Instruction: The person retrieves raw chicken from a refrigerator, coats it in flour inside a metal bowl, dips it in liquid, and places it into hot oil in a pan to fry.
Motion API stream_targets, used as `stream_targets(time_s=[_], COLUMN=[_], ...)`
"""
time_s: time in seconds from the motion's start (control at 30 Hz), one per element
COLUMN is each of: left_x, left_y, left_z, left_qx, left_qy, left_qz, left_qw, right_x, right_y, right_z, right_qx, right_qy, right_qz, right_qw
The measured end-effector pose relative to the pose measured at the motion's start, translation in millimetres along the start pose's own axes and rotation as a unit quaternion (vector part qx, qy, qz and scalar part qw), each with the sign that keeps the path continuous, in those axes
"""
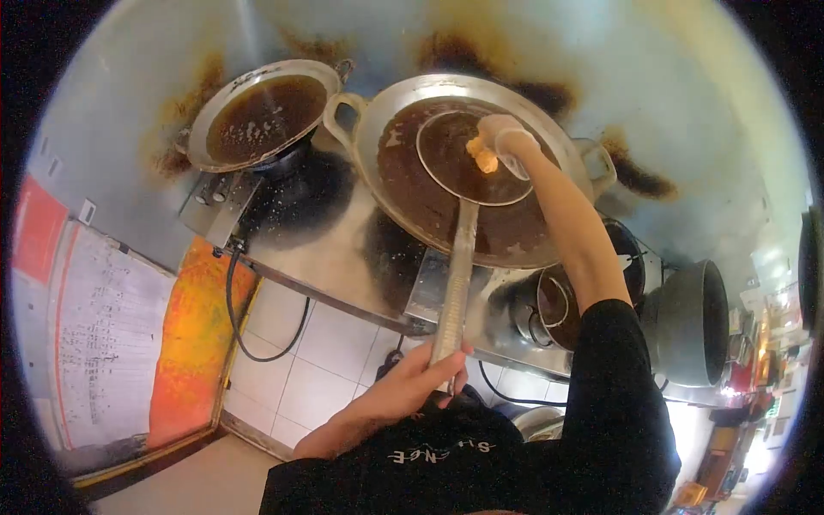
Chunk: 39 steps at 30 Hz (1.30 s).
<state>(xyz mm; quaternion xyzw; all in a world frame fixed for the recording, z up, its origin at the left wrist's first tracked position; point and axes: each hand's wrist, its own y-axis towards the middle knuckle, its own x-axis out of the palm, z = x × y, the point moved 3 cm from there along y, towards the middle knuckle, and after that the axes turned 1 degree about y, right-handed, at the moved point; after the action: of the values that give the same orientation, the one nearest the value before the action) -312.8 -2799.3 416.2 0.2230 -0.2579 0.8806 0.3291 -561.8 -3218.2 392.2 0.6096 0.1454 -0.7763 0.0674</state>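
Observation:
My left hand (416, 378) is wrapped around the ribbed metal handle of a long skimmer (459, 275). The skimmer's round head lies over the dark oil (403, 176) in a large two-handled wok (367, 142); whether it is dipped in the oil I cannot tell. Above that head, my right hand (506, 137), in a thin clear glove, is closed on a lumpy orange-golden piece of food (482, 155), perhaps battered. The fingertips are partly hidden by the hand itself.
A smaller wok of oil (266, 120) sits on the left burner. To the right stand a small metal pot (556, 305) and a big grey pot (687, 322). A black hose (230, 287) hangs below the stove edge. The stained metal wall (386, 43) rises behind.

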Motion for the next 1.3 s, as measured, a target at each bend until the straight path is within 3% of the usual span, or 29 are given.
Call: stream_targets(time_s=[0.07,0.13,0.2,0.27,0.5,0.53,0.57,0.6,0.67,0.7,0.77,0.8,0.87,0.9,0.97,1.03,1.1,1.13,1.17,1.2,1.23,1.3], left_x=[-5,-7,-13,-16,-22,-22,-22,-21,-21,-22,-22,-21,-23,-27,-41,-73,-119,-155,-194,-224,-248,-232], left_y=[0,-1,-1,-2,1,1,0,0,0,1,2,2,4,6,12,24,55,70,84,103,110,104], left_z=[4,7,10,12,11,11,11,12,11,11,8,6,2,-1,-16,-50,-104,-149,-199,-257,-302,-304], left_qx=[-0.001,0.008,-0.007,-0.021,-0.024,-0.020,-0.020,-0.022,-0.023,-0.022,-0.021,-0.013,-0.006,-0.012,-0.017,0.002,0.016,-0.042,-0.100,-0.122,-0.144,-0.020], left_qy=[-0.001,0.002,0.011,0.025,0.050,0.050,0.050,0.046,0.042,0.043,0.044,0.034,0.024,0.009,-0.005,-0.058,0.173,0.294,0.408,0.458,0.506,0.463], left_qz=[-0.024,-0.039,-0.038,-0.041,-0.075,-0.075,-0.076,-0.072,-0.069,-0.067,-0.065,-0.067,-0.067,-0.059,-0.050,-0.022,0.145,0.176,0.208,0.182,0.160,0.217], left_qw=[1.000,0.999,0.999,0.999,0.996,0.996,0.996,0.996,0.996,0.997,0.997,0.997,0.997,0.998,0.999,0.998,0.974,0.939,0.884,0.862,0.835,0.859], right_x=[-14,-28,23,19,25,51,58,63,31,25,23,22,32,35,26,6,11,37,35,33,18,28], right_y=[-12,-27,6,10,2,21,23,21,-1,-1,0,0,5,8,9,-6,-8,3,4,5,-7,0], right_z=[-14,-24,11,10,11,31,31,34,17,13,8,6,14,17,11,-5,-6,11,11,11,-3,-1], right_qx=[-0.016,0.058,0.134,0.036,0.086,0.170,0.245,0.245,0.135,0.135,0.081,0.062,0.101,0.100,0.027,0.028,0.030,0.049,0.022,-0.005,-0.076,-0.058], right_qy=[-0.018,0.065,0.373,0.095,0.266,0.451,0.612,0.612,0.342,0.342,0.197,0.147,0.276,0.277,0.132,0.110,0.090,0.160,0.143,0.126,0.021,0.091], right_qz=[-0.011,-0.006,0.003,0.005,-0.075,-0.111,-0.141,-0.142,-0.039,-0.039,-0.057,-0.061,-0.049,-0.048,-0.024,-0.044,-0.064,-0.055,-0.050,-0.045,-0.038,-0.029], right_qw=[1.000,0.996,0.918,0.995,0.957,0.869,0.738,0.738,0.929,0.929,0.975,0.985,0.955,0.954,0.991,0.993,0.993,0.984,0.988,0.991,0.996,0.994])
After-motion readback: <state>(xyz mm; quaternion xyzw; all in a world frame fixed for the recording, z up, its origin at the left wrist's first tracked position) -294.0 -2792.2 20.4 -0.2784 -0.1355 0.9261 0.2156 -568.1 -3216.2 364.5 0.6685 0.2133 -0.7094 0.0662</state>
